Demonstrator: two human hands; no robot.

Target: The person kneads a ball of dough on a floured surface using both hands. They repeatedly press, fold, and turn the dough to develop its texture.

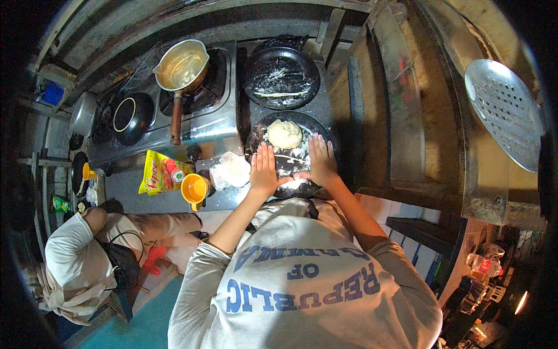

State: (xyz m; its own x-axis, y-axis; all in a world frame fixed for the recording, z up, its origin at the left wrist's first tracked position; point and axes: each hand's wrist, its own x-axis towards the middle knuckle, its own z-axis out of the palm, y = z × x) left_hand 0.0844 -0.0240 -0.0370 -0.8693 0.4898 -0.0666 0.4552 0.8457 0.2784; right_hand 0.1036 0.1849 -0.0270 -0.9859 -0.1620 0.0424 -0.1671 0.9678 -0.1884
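My left hand (263,171) lies flat, palm down, on the left part of a round black pan (260,125) dusted with white powder. Opposite it, my right hand (321,161) is spread on the pan's right side. The two thumbs point inward and their tips nearly meet over the powder. Between the hands runs a thin pale dough strand (285,157). Just beyond my fingertips sits a smooth, rounded ball of dough (284,134). Neither hand grips anything. What lies under the palms is hidden.
Behind stands another black pan (281,72) holding a dough strand (280,94). At left are a plastic bag of white powder (230,171), a yellow cup (194,189) and a yellow packet (163,173). A saucepan (183,65) sits on the stove; a person (83,257) sits nearby.
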